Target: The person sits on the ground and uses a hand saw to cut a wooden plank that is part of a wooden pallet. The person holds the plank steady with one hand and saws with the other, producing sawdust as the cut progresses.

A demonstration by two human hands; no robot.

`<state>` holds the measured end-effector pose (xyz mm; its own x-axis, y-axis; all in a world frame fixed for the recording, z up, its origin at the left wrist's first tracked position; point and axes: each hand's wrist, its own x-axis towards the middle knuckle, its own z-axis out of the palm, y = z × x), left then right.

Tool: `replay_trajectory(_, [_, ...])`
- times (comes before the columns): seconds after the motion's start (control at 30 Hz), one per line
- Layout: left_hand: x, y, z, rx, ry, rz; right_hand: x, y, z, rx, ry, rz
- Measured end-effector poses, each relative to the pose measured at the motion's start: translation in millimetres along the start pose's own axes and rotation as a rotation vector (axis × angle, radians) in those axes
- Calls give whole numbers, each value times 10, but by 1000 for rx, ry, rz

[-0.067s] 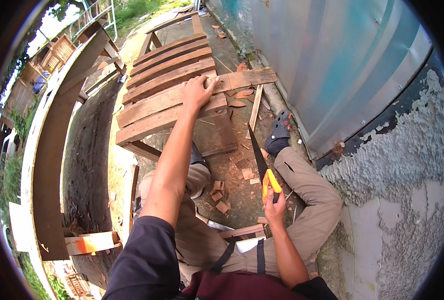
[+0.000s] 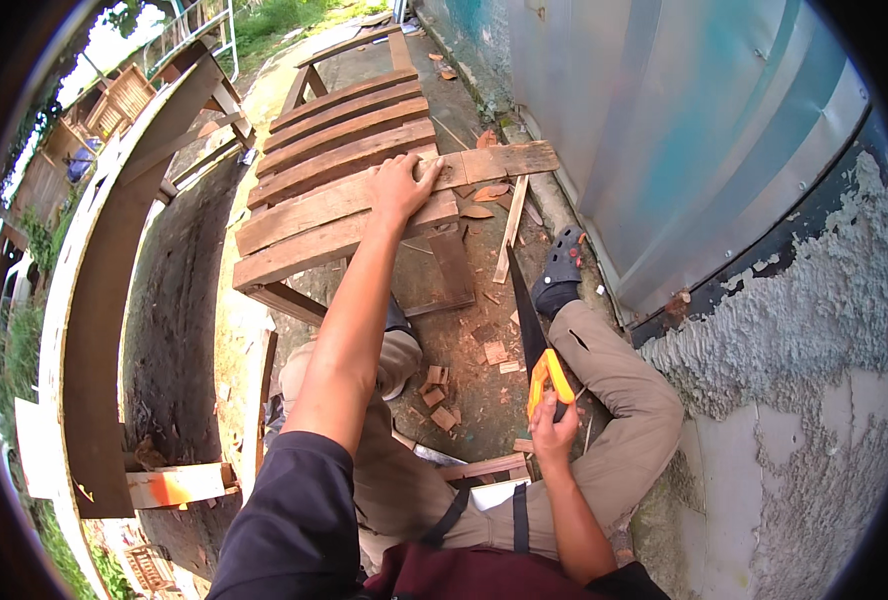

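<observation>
My left hand [image 2: 402,187] presses down on a wooden plank [image 2: 509,158], its fingers curled over the far edge. The plank lies across a slatted wooden bench [image 2: 339,130], and its right end juts out past the slats. Low on the right, my right hand [image 2: 554,428] grips a handsaw [image 2: 530,320] by its yellow and black handle. The saw's dark blade points up and away, between my legs, apart from the plank. Its tip overlaps the view of a thin wooden strip [image 2: 513,225] on the ground.
Small offcuts [image 2: 444,418] and wood chips litter the ground between my feet. A corrugated metal sheet [image 2: 664,150] and a rough peeling wall [image 2: 794,340] stand close on the right. To the left runs a long wooden frame [image 2: 99,330]. My right shoe [image 2: 564,262] rests near the wall.
My right hand and the handsaw have shifted slightly nearer and to the right. The left hand keeps its place on the plank.
</observation>
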<state>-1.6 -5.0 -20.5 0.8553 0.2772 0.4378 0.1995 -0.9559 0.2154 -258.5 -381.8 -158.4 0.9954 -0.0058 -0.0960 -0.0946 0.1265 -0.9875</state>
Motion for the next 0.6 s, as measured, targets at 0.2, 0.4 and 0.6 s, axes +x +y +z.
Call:
replay_trajectory(0.2, [-15,169,-9,71,74,-38,-516,-555,-199,115,-16,-267])
replay_trajectory(0.4, [34,129,25,46,130,41,148,-597,309,-75,-84,-449])
replay_trajectory(0.6, [23,65,32,18,101,76,657,-907,830,-146,-110,-514])
